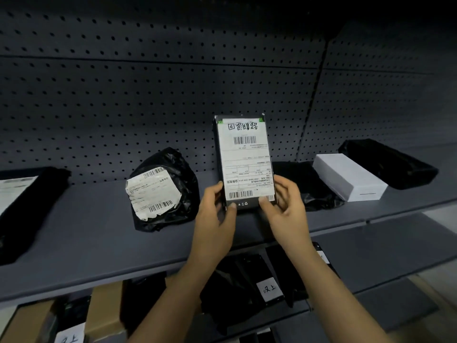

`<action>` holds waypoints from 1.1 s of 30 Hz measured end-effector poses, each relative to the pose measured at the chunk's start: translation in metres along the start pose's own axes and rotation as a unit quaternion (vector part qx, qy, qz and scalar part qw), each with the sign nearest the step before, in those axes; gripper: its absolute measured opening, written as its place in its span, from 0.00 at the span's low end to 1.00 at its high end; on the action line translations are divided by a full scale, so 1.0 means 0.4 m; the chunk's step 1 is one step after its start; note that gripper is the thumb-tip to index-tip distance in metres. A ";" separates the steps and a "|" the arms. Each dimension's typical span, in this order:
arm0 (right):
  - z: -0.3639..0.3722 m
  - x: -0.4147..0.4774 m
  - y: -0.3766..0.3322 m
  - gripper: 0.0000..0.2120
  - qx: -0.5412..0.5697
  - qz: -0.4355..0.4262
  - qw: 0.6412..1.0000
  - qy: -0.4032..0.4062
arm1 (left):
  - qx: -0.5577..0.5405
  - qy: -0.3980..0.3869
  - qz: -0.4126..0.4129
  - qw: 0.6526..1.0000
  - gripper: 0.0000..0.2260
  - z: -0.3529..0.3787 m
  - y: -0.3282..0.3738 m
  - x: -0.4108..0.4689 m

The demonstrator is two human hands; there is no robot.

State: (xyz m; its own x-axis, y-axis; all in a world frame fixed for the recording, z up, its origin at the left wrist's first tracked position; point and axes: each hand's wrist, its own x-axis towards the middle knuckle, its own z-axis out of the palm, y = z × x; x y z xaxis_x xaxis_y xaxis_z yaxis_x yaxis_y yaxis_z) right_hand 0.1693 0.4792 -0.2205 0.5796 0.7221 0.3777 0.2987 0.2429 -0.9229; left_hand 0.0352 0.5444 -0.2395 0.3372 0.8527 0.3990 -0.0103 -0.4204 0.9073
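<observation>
A flat black parcel (243,159) with a white shipping label stands upright above the grey shelf (94,233), its label facing me upside down. My left hand (215,214) grips its lower left edge, thumb on the front. At the lower right corner my right hand (284,206) pinches the parcel, thumb on the label. Both forearms reach up from below.
A crumpled black bag with a torn label (160,189) lies left of the parcel. A white box (348,177) and black bags (385,162) lie to the right. Another black package (27,204) lies at far left. Pegboard backs the shelf. Lower shelves hold cardboard boxes (103,313) and dark parcels (247,280).
</observation>
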 end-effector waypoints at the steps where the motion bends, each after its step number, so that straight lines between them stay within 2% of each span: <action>1: -0.008 0.004 -0.001 0.23 0.011 -0.009 1.000 -0.001 | -0.009 0.008 0.007 1.000 0.16 0.008 0.006 0.000; 6: -0.055 0.032 0.007 0.27 0.040 -0.043 0.998 -0.015 | -0.021 0.045 0.036 0.998 0.19 0.055 0.046 -0.006; 15: -0.155 0.082 0.004 0.27 0.096 -0.058 0.989 -0.097 | -0.072 0.143 0.059 0.985 0.14 0.159 0.127 -0.006; 18: -0.189 0.098 -0.002 0.27 0.050 -0.082 0.987 -0.126 | -0.039 0.175 0.070 0.981 0.17 0.171 0.142 -0.002; 20: -0.214 0.107 -0.014 0.27 -0.042 -0.142 0.982 -0.122 | 0.017 0.180 0.085 0.980 0.20 0.169 0.146 -0.002; 23: -0.244 0.118 -0.055 0.24 -0.196 -0.305 0.922 -0.135 | 0.155 0.182 0.135 0.961 0.21 0.152 0.160 0.000; 27: -0.251 0.149 -0.105 0.22 -0.271 -0.478 0.827 -0.120 | 0.422 0.134 0.210 0.872 0.21 0.116 0.185 0.002; 29: -0.244 0.171 -0.116 0.24 -0.300 -0.497 0.803 -0.136 | 0.490 0.096 0.227 0.836 0.21 0.104 0.200 -0.004; 33: -0.230 0.214 -0.117 0.32 -0.366 -0.462 0.771 -0.242 | 0.558 0.042 0.244 0.792 0.21 0.083 0.230 -0.024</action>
State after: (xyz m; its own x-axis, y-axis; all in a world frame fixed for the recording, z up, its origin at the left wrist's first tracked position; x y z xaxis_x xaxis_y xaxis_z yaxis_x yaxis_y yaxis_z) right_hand 0.2745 0.4701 -0.1382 -0.4348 0.6598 0.6129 0.8651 0.4952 0.0806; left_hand 0.0623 0.4872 -0.1642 0.4849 0.5018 0.7163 0.7338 -0.6790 -0.0211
